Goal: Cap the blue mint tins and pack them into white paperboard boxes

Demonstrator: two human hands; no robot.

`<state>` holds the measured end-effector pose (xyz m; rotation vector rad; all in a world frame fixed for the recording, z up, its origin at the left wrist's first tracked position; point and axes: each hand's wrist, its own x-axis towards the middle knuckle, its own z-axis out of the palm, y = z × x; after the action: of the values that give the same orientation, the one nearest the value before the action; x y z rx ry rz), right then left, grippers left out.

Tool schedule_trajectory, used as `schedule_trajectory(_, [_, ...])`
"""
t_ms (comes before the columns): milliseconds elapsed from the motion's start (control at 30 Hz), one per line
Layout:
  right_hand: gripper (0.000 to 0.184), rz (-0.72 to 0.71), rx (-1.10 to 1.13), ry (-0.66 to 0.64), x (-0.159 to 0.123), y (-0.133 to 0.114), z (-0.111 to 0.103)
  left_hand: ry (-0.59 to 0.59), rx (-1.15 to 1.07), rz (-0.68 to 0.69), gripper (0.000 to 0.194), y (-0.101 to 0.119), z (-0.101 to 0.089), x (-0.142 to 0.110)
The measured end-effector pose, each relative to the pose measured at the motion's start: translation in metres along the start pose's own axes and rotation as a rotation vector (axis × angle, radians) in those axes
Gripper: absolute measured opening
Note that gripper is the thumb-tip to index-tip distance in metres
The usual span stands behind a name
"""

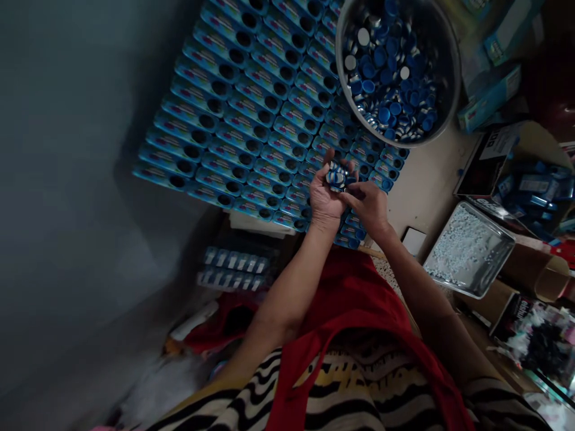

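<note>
A heap of small round blue-and-silver caps (pixel 336 175) fills my left hand (pixel 326 197), which is cupped palm up with the fingers curled around them. My right hand (pixel 371 206) is pinched at the near right edge of that heap, its thumb and fingertips on a cap there; the fingers partly hide it. Both hands are above the near right part of a large array of blue printed boxes (pixel 251 131), laid in rows, each with a dark round hole at one end.
A round metal basin (pixel 453 90) of loose caps stands beyond my hands, beside the boxes. To the right are a metal tray (pixel 483 281) with small pale pieces, a white rectangular object (pixel 414 240) and open cartons (pixel 485 155). Wrapped blue packs (pixel 233 267) lie lower left, near a wall (pixel 81 149).
</note>
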<state>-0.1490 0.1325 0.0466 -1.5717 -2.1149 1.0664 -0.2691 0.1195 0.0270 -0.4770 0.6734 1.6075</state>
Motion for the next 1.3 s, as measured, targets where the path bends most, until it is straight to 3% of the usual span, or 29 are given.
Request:
schedule_trajectory(100, [0.009,-0.010,-0.036,-0.056,0.002,0.004,-0.003,-0.003,-0.036,-0.010,0.041,0.000,-0.003,0.002])
schedule_trajectory(233, [0.024,0.011,-0.025,-0.033,0.011,0.012,-0.012,-0.005,-0.075,-0.052,0.039,0.007,0.001,0.006])
schedule_trajectory(367, [0.021,0.105,-0.093,0.098,0.044,0.023,-0.020,0.010,-0.029,-0.064,0.034,0.024,0.007,0.005])
schedule_trajectory(567, [0.004,0.192,-0.377,0.017,0.097,0.041,-0.015,0.029,0.021,-0.092,0.030,0.041,0.002,-0.001])
schedule_trajectory(767, [0.026,0.218,-0.436,-0.036,0.128,0.053,-0.019,0.012,0.002,-0.067,0.037,0.040,0.001,-0.002])
schedule_trajectory(933, [0.020,0.148,-0.429,-0.033,0.093,0.014,-0.028,-0.001,-0.076,-0.057,0.031,0.039,-0.004,-0.001])
schedule_trajectory(1100, [0.016,-0.096,-0.119,-0.013,0.035,-0.021,0.001,0.028,-0.052,-0.079,0.027,0.035,-0.008,0.000])
schedule_trajectory(1200, [0.008,-0.089,-0.006,0.011,0.019,-0.021,0.018,0.067,-0.055,-0.095,0.032,0.031,-0.007,-0.001])
schedule_trajectory(1300, [0.011,0.004,0.078,0.075,0.019,-0.004,0.012,0.048,-0.074,-0.093,0.032,0.032,-0.009,-0.004])
